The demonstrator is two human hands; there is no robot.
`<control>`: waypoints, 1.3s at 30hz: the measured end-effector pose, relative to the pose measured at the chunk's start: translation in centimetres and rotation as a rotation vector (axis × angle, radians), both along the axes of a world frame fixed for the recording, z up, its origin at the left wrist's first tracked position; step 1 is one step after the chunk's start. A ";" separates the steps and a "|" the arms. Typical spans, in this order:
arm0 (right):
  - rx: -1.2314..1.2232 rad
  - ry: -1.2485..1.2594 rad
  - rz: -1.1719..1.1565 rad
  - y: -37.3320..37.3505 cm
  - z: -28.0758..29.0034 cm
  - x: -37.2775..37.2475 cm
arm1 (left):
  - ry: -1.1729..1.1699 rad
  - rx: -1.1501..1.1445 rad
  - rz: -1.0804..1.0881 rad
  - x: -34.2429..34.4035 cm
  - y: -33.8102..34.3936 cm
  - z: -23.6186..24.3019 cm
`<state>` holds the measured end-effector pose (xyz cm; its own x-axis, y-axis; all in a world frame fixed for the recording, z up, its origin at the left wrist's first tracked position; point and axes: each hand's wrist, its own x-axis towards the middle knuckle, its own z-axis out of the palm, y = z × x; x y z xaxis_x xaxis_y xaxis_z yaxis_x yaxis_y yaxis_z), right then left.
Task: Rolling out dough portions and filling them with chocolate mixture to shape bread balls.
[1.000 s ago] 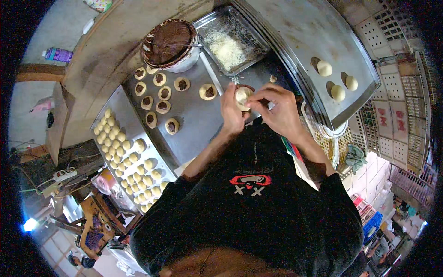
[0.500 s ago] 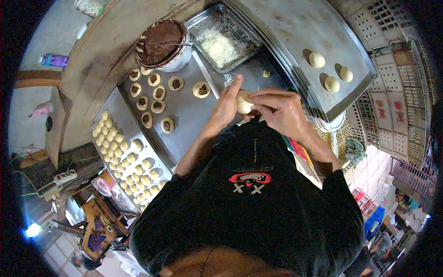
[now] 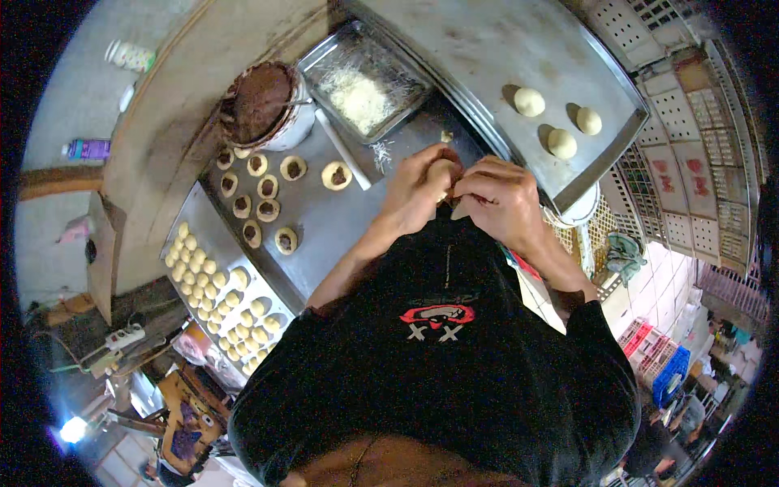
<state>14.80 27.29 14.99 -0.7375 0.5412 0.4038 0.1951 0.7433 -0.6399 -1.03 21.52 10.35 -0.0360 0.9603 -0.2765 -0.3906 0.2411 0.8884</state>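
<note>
In front of my chest my left hand [image 3: 411, 193] curls around a pale dough ball [image 3: 443, 173]. My right hand [image 3: 505, 200] presses its bent fingers against the same piece from the other side, and between them the hands cover most of it. To the left, on the metal work surface [image 3: 324, 235], lie several flat dough rounds [image 3: 337, 175] topped with dark brown filling. Three smooth dough balls [image 3: 561, 144] sit apart on a large baking tray [image 3: 487, 49] at the right.
Beyond the rounds stands a bucket of brown filling [image 3: 261, 101] with a utensil in it. Beside it are a tray of shredded cheese [image 3: 357, 96] and a pale rod [image 3: 341, 148]. Small dough balls [image 3: 243, 316] fill a tray at the left. Stacked crates [image 3: 657, 357] stand lower right.
My left fingers have closed over the dough ball, which showed more openly before. Both hands have drawn closer together. The whole view has shifted slightly.
</note>
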 end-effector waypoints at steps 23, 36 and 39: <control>-0.191 0.093 -0.395 2.7 -3.2 1.2 | 1.502 0.414 0.415 -0.1 13.1 -2.6; -0.131 -0.376 -0.157 10.5 -23.5 -19.5 | 1.463 -0.462 0.457 -15.9 -11.4 -25.0; 0.030 -0.702 -0.175 10.0 -24.0 -22.8 | 1.379 -0.348 0.425 -16.8 -9.9 -25.0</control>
<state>-7.99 37.28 -9.04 -0.7320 0.6711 -0.1170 0.6703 0.6788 -0.2998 -17.81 11.63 -14.61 -0.7085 0.7057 0.0000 0.5980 0.6003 0.5311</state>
